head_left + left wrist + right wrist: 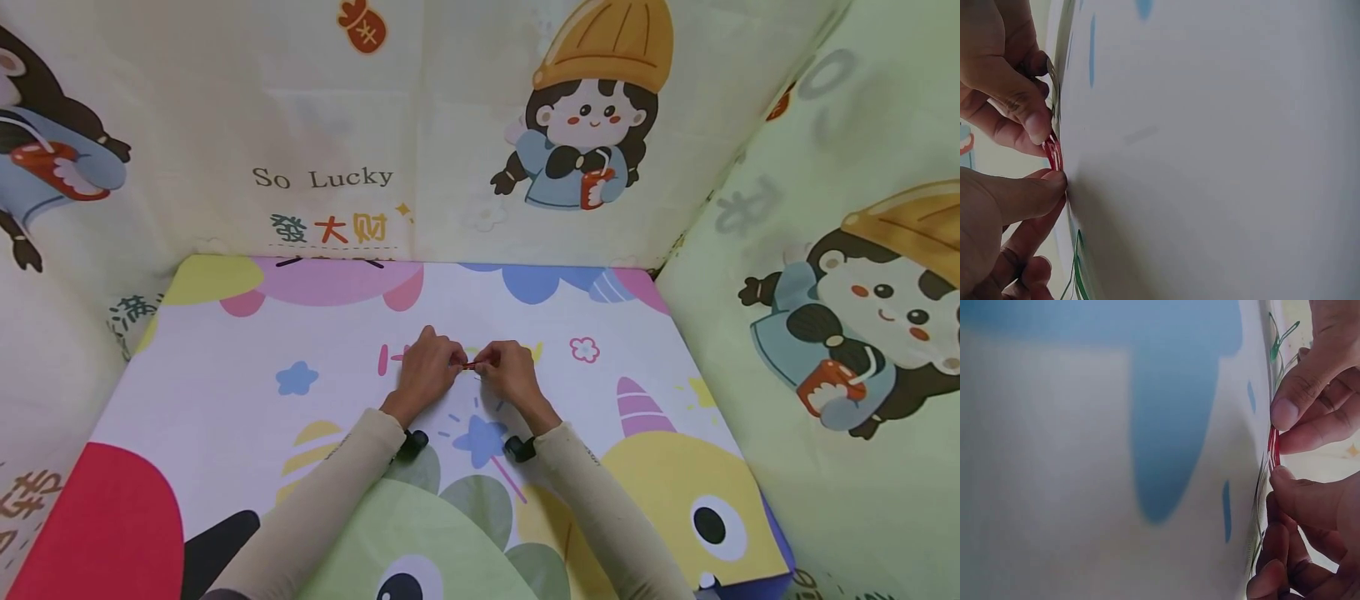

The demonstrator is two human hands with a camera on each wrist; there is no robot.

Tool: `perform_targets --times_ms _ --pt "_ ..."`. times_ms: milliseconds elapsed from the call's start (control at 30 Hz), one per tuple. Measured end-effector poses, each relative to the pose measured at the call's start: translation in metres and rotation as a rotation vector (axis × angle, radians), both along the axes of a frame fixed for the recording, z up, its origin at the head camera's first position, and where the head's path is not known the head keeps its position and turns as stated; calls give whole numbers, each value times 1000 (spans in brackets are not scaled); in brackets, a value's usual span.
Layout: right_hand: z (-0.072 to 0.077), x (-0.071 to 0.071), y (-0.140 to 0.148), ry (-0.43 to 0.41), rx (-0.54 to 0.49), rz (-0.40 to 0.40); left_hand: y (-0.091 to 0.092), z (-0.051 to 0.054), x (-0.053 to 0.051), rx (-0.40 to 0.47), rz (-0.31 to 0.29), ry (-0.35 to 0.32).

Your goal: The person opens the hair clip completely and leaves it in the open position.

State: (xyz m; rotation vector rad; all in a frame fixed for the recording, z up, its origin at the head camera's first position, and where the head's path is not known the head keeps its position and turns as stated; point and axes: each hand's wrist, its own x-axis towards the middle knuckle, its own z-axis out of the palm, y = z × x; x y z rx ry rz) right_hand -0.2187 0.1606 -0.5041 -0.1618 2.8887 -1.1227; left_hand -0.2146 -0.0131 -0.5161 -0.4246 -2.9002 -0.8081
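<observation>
Above the tabletop, my left hand (432, 367) and right hand (510, 375) meet with fingertips close together. Stretched between them is a short bundle of thin red strands (470, 365), shiny and wire-like, of a kind I cannot name. In the left wrist view, the left thumb and finger pinch one end of the red strands (1053, 153). The right fingers pinch the other end from above. Thin green loops (1276, 347) stick out past the left hand in the right wrist view. Pale thin strands (1256, 519) trail near the right hand. The fingers hide both pinched ends.
A table with a printed cartoon cover (225, 400) lies below the hands. Printed cloth walls (450, 133) rise behind it and on both sides. Small black cameras (414, 443) sit on the wrists.
</observation>
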Motion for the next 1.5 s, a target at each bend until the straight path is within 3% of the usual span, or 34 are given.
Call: perform_targets --times_ms 300,500,700,867,1300,1500 --pt "1 2 1 -10 -70 5 -1 3 2 73 26 -49" --pt "3 2 2 6 -151 -6 -5 9 3 221 66 -84" --pt "7 4 2 16 -248 -6 -12 14 3 388 48 -74" --pt "8 4 2 18 -338 7 -18 19 4 514 29 -117" --pt "11 5 1 6 -438 9 -25 27 9 671 29 -278" --pt "13 6 0 2 -452 -3 -26 30 10 701 30 -297"
